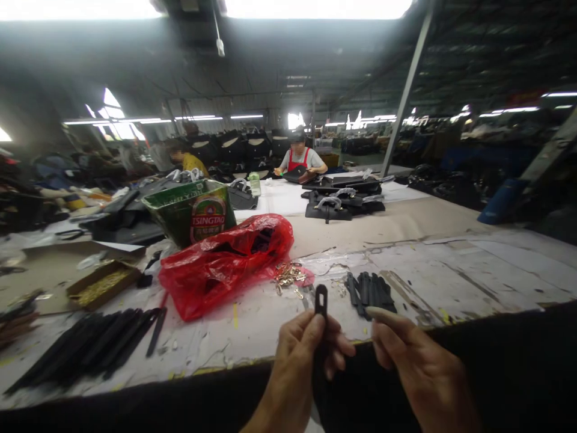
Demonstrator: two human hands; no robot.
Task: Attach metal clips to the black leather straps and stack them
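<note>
head view, strap: small black strap (321,302) with a slot up top, sticking up near the middle, above the near edge of the table (451,270)
left hand (300,355): thumb and fingers pinched on the strap's lower part
right hand (408,352): just right of it, fingers loose, holding nothing
handling: looks light, thin and bendy imo, so grab the flat sides low down, not the slotted tip
nearby: spare straps (370,291) just beyond, red bag (225,264) further left

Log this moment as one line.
left hand: grips black slotted strap upright | right hand: open, beside it | table: strap pile, gold hardware, red bag
</note>
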